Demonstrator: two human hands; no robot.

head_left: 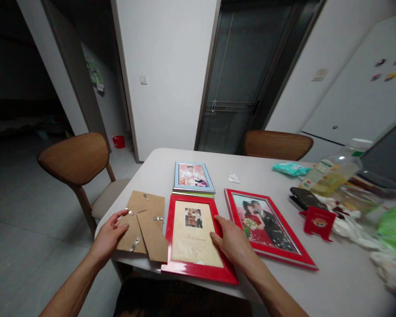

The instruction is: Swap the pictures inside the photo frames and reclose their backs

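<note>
A brown backing board [128, 240] with metal clips and a fold-out stand lies at the table's left edge. My left hand [107, 237] grips its left side, thumb on top. Beside it, touching or overlapping the stand, is a red picture frame [198, 275] with a cream insert sheet [181, 246] bearing a small photo. My right hand [232, 240] holds this frame by its right rim, the thumb over the sheet; some fingers are hidden. Farther right lies another red frame [284, 259] with a couple's photo. Behind the cream-sheet frame, a light blue frame [176, 178] rests on another frame.
A crumpled white tissue [234, 178] lies mid-table. At the right are a teal packet [290, 169], a tilted-looking bottle [336, 169], a black object [306, 198], a red packet [319, 223] and plastic bags. Wooden chairs [75, 158] stand at the left and far side.
</note>
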